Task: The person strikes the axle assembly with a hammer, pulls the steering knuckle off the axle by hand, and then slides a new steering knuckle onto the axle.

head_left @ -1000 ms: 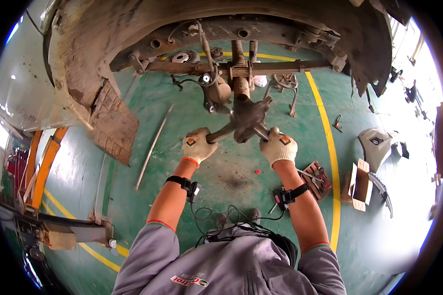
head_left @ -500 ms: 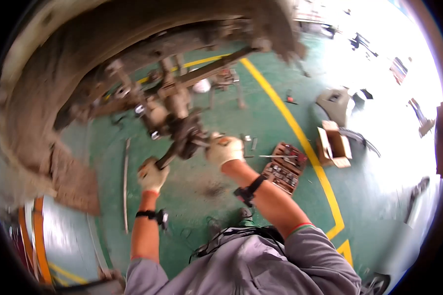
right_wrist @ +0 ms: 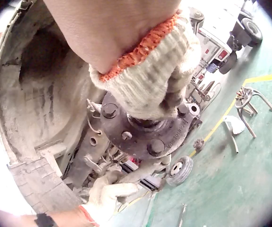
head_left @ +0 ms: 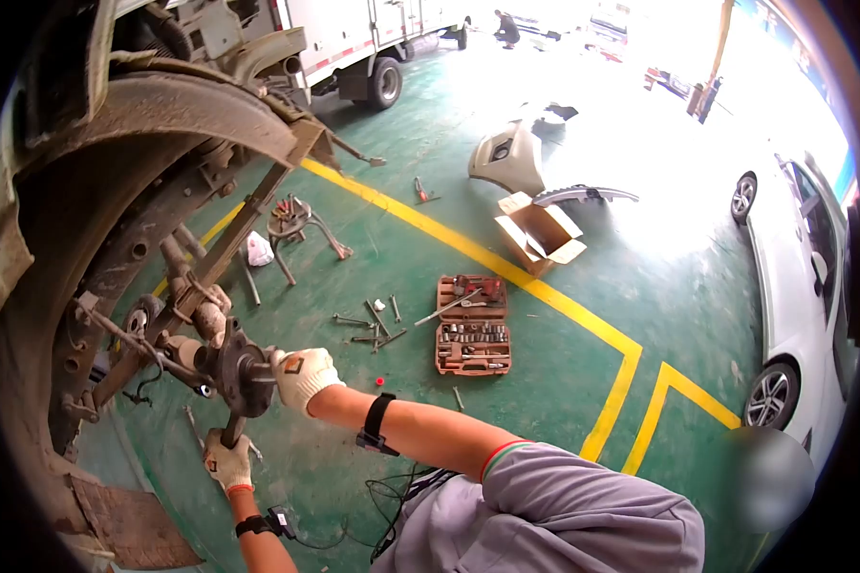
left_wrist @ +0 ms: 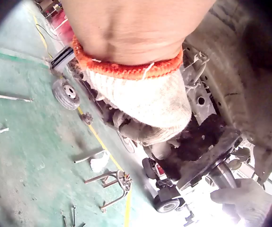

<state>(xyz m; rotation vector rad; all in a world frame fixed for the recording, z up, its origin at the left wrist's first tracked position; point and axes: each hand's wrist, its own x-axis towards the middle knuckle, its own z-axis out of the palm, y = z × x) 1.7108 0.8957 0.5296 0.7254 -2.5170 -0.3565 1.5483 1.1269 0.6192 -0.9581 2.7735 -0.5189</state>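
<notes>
My gloved right hand point(head_left: 306, 378) grips the round stub of the dark metal hub point(head_left: 239, 372) at the end of the axle. In the right wrist view, the right glove point(right_wrist: 150, 78) covers the stub above a bolted flange point(right_wrist: 136, 137). Below the hub, my left hand point(head_left: 229, 462) has its fingers curled round a short arm point(head_left: 232, 430) that sticks down from it. From the left wrist, the left glove point(left_wrist: 140, 101) hides its own fingertips, and the right glove point(left_wrist: 247, 201) shows at the stub.
A wheel arch point(head_left: 162, 110) curves over the axle at left. On the floor are an open socket set point(head_left: 473, 334), loose bolts, a stool point(head_left: 291, 218) with tools and a cardboard box point(head_left: 542, 232). A white car point(head_left: 784, 267) stands at right, a truck point(head_left: 354, 38) behind.
The head view has swung to the right, bringing the car and truck into sight. Both hands remain on the hub assembly, which now appears farther left and lower, with the left hand below the right.
</notes>
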